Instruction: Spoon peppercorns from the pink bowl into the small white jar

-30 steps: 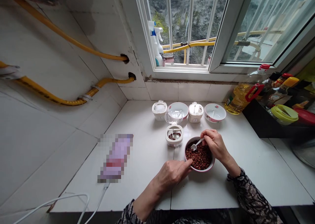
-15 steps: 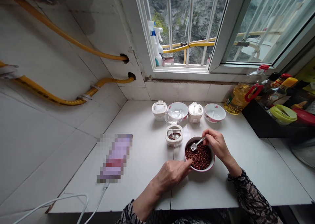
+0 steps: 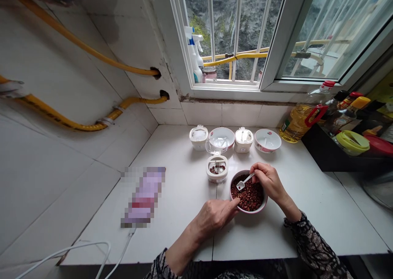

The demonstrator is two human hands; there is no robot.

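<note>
Left hand (image 3: 215, 214): I pinch the left rim of a round, pink-and-white bowl (image 3: 260, 207) on the white tiled countertop (image 3: 178, 230), one digit inside. Beyond the hand stands a squarish clear-and-cream plastic jar (image 3: 217, 176), transparent lid raised. Over the bowl's small reddish-brown grains (image 3: 251, 198) slants a small white plastic spoon (image 3: 240, 185), its handle pinched by my right hand (image 3: 268, 181).

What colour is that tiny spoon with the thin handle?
White: the small, thin-handled spoon in the bare right hand, best seen in the head view.
</note>
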